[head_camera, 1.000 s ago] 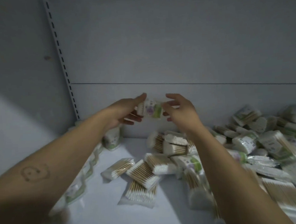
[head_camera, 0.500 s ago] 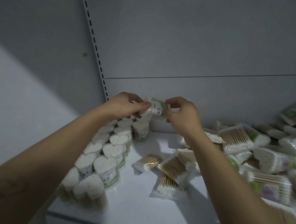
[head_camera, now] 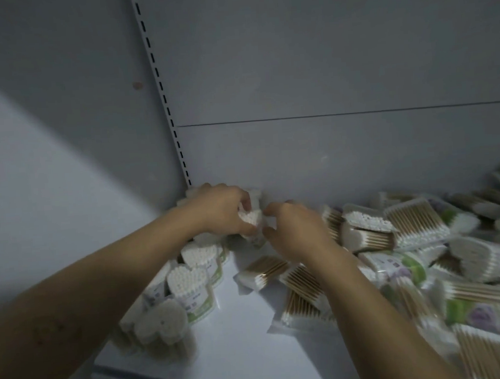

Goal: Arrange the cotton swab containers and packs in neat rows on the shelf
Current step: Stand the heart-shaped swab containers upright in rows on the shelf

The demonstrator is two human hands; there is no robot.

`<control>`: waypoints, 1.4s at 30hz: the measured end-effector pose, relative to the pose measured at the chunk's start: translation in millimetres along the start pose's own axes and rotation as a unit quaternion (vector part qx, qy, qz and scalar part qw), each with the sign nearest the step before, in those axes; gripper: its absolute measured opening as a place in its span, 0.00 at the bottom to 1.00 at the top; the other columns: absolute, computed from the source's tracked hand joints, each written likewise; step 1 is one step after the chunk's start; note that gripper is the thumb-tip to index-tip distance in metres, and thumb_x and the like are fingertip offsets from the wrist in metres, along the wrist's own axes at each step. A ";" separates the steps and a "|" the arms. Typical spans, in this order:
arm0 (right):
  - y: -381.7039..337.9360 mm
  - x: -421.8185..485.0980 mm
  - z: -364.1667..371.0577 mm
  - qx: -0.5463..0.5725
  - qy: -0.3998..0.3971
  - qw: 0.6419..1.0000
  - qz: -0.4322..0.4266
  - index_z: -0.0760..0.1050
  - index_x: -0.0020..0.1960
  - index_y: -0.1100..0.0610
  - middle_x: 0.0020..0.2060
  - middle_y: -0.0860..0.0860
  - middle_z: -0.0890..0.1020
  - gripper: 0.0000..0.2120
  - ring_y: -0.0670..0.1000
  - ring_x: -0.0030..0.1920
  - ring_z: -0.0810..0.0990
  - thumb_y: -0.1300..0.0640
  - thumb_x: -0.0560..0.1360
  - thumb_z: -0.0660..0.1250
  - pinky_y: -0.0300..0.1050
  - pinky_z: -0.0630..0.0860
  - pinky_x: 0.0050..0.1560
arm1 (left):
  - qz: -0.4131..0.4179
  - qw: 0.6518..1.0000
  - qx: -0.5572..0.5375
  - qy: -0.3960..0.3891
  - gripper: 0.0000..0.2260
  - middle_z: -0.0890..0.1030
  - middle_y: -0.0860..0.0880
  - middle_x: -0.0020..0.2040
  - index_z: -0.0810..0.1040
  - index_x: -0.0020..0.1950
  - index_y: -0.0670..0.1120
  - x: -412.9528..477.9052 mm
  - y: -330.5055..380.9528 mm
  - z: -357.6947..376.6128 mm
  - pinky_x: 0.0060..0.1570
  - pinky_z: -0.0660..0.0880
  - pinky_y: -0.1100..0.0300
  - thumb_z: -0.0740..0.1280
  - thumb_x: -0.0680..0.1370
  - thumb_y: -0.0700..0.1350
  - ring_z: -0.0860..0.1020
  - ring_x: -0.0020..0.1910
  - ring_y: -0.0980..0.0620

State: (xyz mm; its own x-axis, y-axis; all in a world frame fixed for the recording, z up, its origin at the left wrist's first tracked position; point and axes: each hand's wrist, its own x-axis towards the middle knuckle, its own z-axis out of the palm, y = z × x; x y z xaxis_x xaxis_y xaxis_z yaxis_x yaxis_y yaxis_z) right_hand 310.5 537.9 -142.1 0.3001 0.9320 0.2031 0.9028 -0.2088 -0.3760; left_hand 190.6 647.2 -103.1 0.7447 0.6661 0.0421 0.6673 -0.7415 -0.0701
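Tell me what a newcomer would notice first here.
Two hands meet at the back left of the shelf, where the left hand and right hand hold a heart-shaped swab container. To their right sprawls a jumbled heap of swab packs. Neat rows of heart-shaped containers stand along the left edge.

Hands: I am counting two, the left hand [head_camera: 223,209] and the right hand [head_camera: 296,230].
Held container [head_camera: 249,219]: I am seeing one, heart-shaped.
Upright containers [head_camera: 187,278]: I am making out at least six, with others hiding under the forearm.
Flat packs [head_camera: 263,269]: I am counting at least six, but blur is blocking a full tally.
Shelf [head_camera: 239,353]: I am logging one.
Slotted upright [head_camera: 158,86]: I am logging one.
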 end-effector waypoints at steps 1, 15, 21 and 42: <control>-0.4 -0.3 2.8 -0.014 -0.004 1.000 -0.006 0.72 0.67 0.51 0.62 0.55 0.76 0.19 0.58 0.63 0.74 0.49 0.77 0.63 0.50 0.69 0.62 | 0.002 1.000 0.025 0.001 0.24 0.79 0.52 0.52 0.75 0.59 0.53 0.7 0.8 3.6 0.55 0.66 0.55 0.70 0.69 0.65 0.76 0.52 0.50; 3.4 -16.7 9.1 -0.061 0.018 0.997 -0.041 0.71 0.66 0.47 0.60 0.51 0.76 0.18 0.56 0.63 0.73 0.46 0.76 0.61 0.49 0.63 0.62 | -0.016 0.996 0.083 0.007 0.21 0.81 0.50 0.51 0.81 0.55 0.50 3.9 -0.9 12.8 0.61 0.61 0.51 0.64 0.74 0.64 0.76 0.53 0.48; 8.5 -20.8 12.7 -0.069 -0.008 0.997 -0.029 0.70 0.67 0.48 0.63 0.51 0.75 0.19 0.55 0.66 0.71 0.45 0.77 0.61 0.53 0.59 0.68 | -0.025 0.992 0.105 0.064 0.19 0.79 0.48 0.56 0.77 0.57 0.50 -1.3 2.8 20.5 0.62 0.62 0.50 0.64 0.75 0.62 0.75 0.57 0.47; 20.7 -45.7 -38.8 -0.042 0.054 0.997 -0.041 0.68 0.69 0.47 0.64 0.52 0.75 0.21 0.56 0.65 0.72 0.48 0.77 0.63 0.50 0.63 0.65 | -0.027 0.996 0.052 0.068 0.17 0.75 0.48 0.63 0.74 0.64 0.53 -25.8 37.4 0.9 0.61 0.61 0.48 0.58 0.80 0.59 0.72 0.63 0.46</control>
State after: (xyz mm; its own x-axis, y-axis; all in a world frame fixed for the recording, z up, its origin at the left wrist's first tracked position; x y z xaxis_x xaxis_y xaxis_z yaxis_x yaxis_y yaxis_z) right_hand 327.4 479.5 -124.1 0.2522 0.9108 0.3267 0.9467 -0.1623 -0.2783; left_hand 196.3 602.3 -107.7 0.7073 0.6831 0.1820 0.7069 -0.6874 -0.1669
